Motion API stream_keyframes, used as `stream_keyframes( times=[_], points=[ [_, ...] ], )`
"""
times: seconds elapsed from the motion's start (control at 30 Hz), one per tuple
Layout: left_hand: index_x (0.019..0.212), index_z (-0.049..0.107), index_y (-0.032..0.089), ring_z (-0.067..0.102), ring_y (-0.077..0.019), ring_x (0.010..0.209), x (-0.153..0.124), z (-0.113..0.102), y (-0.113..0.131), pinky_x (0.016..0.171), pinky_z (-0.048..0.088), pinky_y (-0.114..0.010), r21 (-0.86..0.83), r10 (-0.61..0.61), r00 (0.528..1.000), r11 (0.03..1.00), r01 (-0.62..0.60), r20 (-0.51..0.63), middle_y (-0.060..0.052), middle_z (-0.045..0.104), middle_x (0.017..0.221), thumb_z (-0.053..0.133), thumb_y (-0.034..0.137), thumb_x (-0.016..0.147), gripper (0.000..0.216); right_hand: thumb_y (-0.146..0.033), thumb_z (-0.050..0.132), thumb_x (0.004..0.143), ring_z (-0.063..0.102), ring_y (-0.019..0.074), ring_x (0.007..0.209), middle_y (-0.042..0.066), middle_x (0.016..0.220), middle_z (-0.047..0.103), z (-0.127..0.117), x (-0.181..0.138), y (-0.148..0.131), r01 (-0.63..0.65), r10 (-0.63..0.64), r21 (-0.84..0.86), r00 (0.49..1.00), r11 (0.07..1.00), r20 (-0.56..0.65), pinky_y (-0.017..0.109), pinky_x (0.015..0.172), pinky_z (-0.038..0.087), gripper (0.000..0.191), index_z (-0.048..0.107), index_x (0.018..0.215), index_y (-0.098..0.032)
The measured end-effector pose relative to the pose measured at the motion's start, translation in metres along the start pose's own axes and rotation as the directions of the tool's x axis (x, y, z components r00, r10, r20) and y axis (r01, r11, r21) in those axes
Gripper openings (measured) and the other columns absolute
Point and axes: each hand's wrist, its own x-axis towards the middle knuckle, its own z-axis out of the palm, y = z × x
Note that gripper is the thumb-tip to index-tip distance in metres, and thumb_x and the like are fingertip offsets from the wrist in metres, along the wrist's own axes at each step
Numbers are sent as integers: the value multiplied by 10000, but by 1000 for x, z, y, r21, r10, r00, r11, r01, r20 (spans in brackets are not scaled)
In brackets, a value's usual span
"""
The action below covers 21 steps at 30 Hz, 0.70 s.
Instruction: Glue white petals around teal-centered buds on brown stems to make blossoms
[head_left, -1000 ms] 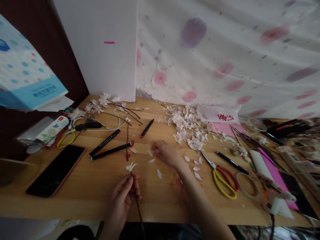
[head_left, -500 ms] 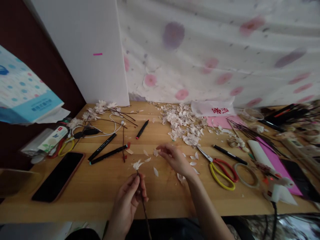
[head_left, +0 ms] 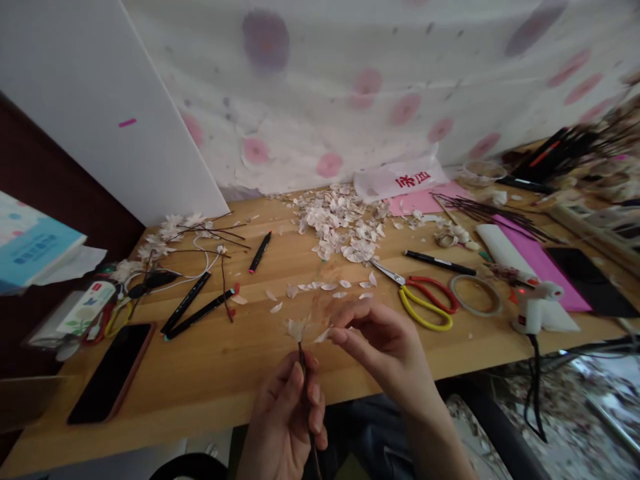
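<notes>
My left hand [head_left: 293, 403] is closed round a thin dark brown stem [head_left: 304, 370], held upright near the table's front edge. A small pale flower [head_left: 296, 329] of thin petals tops the stem. Just right of it, my right hand [head_left: 383, 343] pinches a white petal [head_left: 323, 335] between thumb and fingertips. Whether that petal touches the flower I cannot tell. Beyond the hands lies a loose row of single petals [head_left: 329, 287], with a large heap of petals [head_left: 337, 220] further back.
Scissors [head_left: 427, 300], a tape roll [head_left: 475, 295] and a glue gun [head_left: 533, 307] with its light on lie to the right. Markers [head_left: 197, 313], a phone [head_left: 111, 373] and finished blossom twigs [head_left: 173, 233] are on the left. Bare stems [head_left: 490, 213] lie at the back right.
My right hand has come back from the petals on the table to beside the flower, with a petal in its fingers. The head view has shifted right.
</notes>
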Motion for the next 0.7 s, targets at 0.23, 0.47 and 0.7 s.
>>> stream_keyframes(
  times=[0.23,0.47,0.7],
  points=[
    [827,741,206,426,-11,347,2,7,-15,312,396,-83,-83,13,993,997,-4,113,70,563,588,948,500,715,377,-138,746,926,691,113,716,-29,786,752,-6,-8,-7,183,-171,-224,983,957,72,208,686,541,100,729,886,-229],
    [841,754,212,466,-22,354,-1,9,-14,309,412,-92,-85,10,991,996,2,131,66,588,592,939,494,731,355,-152,723,949,695,114,728,-34,785,732,-7,-11,-7,226,-221,-296,974,928,50,216,691,537,93,714,913,-237],
    [888,721,203,512,-68,451,-10,18,-3,398,507,-158,78,-53,998,996,50,39,45,592,650,929,527,732,415,-110,698,955,681,128,727,-29,796,719,-4,-11,-8,287,-297,-401,954,870,39,243,690,526,127,683,944,-235]
  ],
)
